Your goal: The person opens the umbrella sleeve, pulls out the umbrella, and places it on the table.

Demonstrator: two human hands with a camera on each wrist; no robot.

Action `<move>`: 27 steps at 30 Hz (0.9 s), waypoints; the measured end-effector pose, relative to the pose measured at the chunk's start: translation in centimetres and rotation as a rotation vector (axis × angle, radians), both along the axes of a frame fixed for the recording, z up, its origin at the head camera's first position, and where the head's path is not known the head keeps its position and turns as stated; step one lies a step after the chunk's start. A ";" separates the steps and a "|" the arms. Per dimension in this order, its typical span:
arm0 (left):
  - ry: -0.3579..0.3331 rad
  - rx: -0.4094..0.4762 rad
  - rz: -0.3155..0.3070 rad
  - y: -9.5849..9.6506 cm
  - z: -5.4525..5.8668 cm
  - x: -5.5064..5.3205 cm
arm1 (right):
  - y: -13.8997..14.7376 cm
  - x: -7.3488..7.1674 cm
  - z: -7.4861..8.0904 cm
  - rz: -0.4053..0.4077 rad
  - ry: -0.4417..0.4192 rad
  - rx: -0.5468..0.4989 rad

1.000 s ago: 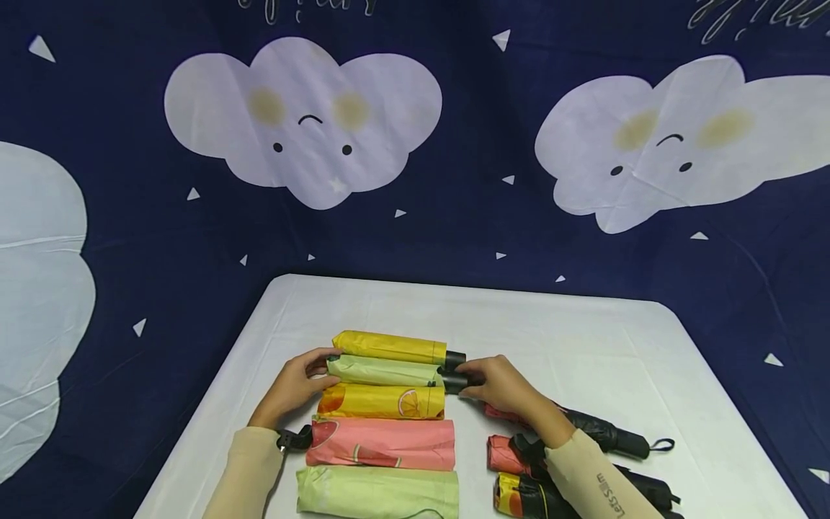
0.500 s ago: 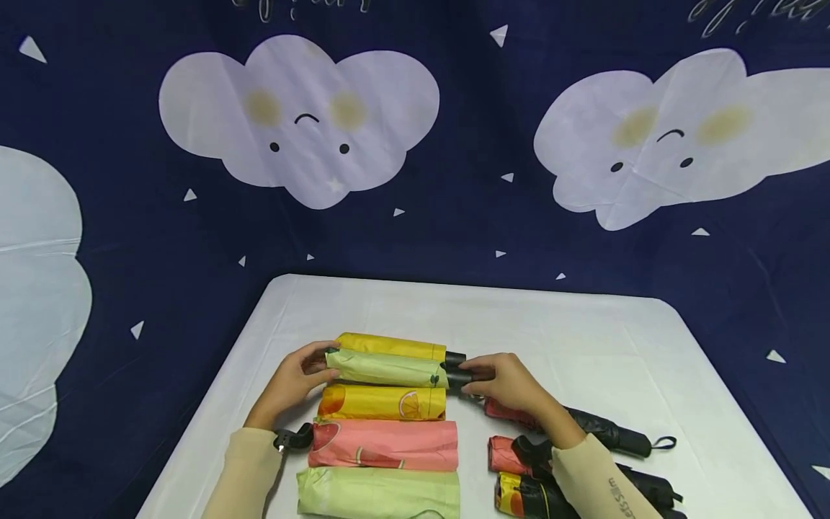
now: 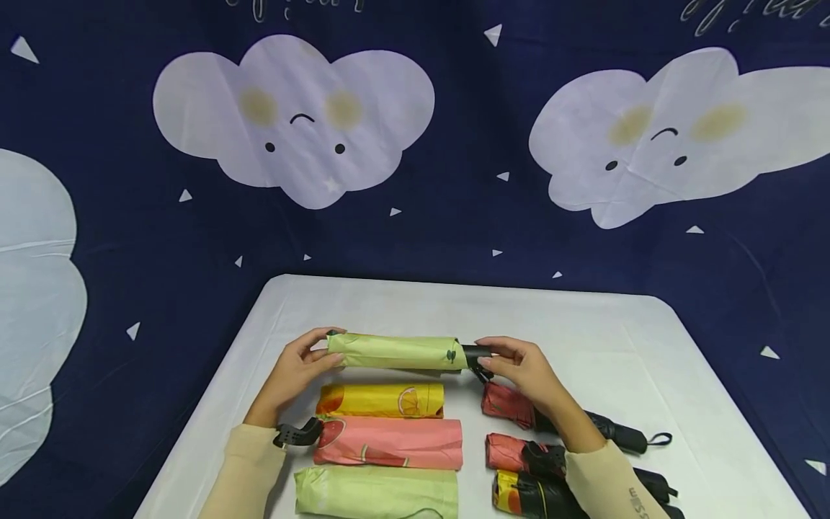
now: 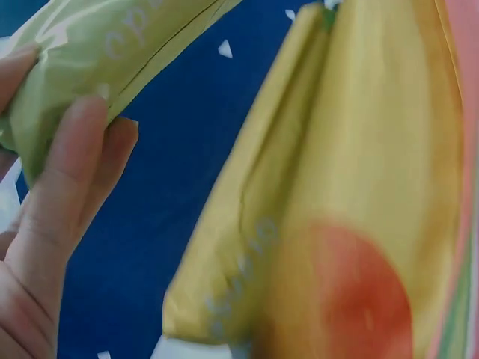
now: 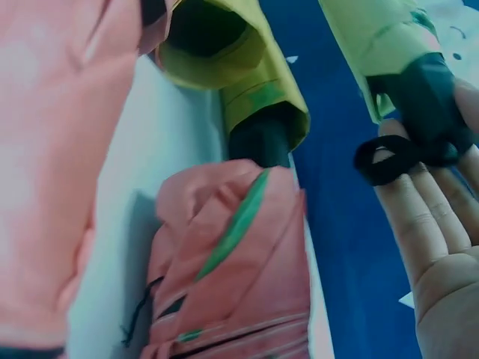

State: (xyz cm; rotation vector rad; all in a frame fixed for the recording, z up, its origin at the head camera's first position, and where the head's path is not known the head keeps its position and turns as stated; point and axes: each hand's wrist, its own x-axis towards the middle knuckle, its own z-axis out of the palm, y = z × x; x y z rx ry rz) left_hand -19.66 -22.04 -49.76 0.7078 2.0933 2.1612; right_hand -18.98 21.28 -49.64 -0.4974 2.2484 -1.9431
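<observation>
Two cream sleeves (image 3: 246, 468): enter at the lower edge, left and right; the right one bears dark lettering.
Light green cover (image 3: 376, 494): nearest of the left-hand column, lying flat on the tabletop (image 3: 583, 321); partly cut by the frame edge.
Yellow-and-black umbrella (image 3: 509, 494): nearest of the right-hand group, folded, partly behind the right forearm.
Pink cover (image 3: 389, 441): just beyond the light green cover; watermelon print.
Nearer red umbrella (image 3: 502, 453): right of the pink cover, folded, black toward its right end.
Yellow cover (image 3: 381, 401): beyond the pink cover; orange-slice print; right end a gaping mouth in the right wrist view.
Farther red umbrella (image 3: 509, 405): right of the yellow cover, folded; black handle with a loop at its right end.
Left hand (image 3: 295, 369): pinching the left end of the green-sheathed umbrella (image 3: 395, 352) between thumb and fingers.
Right hand (image 3: 524, 364): pinching its black handle (image 3: 476, 355); a black strap (image 5: 385, 157) loops beside the fingers.
Green-sheathed umbrella, position: roughly level between both hands, beyond the yellow cover, raised off the tabletop; handle protrudes from the right end.
Yellow-sheathed umbrella (image 5: 258, 86): black handle showing; largely hidden behind the green one in the head view.
Backdrop (image 3: 467, 238): farthest; dark blue, white clouds and small triangles.
</observation>
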 end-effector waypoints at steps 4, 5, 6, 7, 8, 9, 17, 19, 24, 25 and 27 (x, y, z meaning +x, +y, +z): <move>0.009 0.051 -0.034 1.0 1.0 0.2 | 0.1 0.4 0.8 -0.046 0.060 -0.045; 0.010 0.051 -0.042 1.2 1.2 0.3 | 0.2 0.5 1.0 -0.056 0.068 -0.057; 0.009 0.048 -0.050 1.4 1.4 0.4 | 0.2 0.7 1.2 -0.065 0.074 -0.068; 0.009 0.041 -0.055 1.7 1.6 0.5 | 0.3 0.8 1.4 -0.072 0.078 -0.078; 0.011 0.035 -0.059 1.9 1.8 0.5 | 0.3 1.0 1.6 -0.073 0.083 -0.086; 0.011 0.031 -0.061 2.1 2.0 0.6 | 0.4 1.1 1.8 -0.076 0.086 -0.091; 0.018 0.039 -0.084 3.4 3.4 1.1 | 1.3 2.5 3.1 -0.080 0.133 -0.053; 0.019 0.040 -0.109 3.8 3.7 1.2 | 1.7 2.9 3.3 -0.093 0.147 -0.042; 0.044 0.044 -0.170 4.7 4.0 1.3 | 2.6 3.8 3.8 -0.110 0.165 -0.032; 0.046 0.043 -0.178 4.8 4.0 1.4 | 2.7 4.0 3.8 -0.114 0.164 -0.032; 0.046 0.028 -0.185 5.1 4.1 1.5 | 3.0 4.4 3.9 -0.129 0.160 -0.033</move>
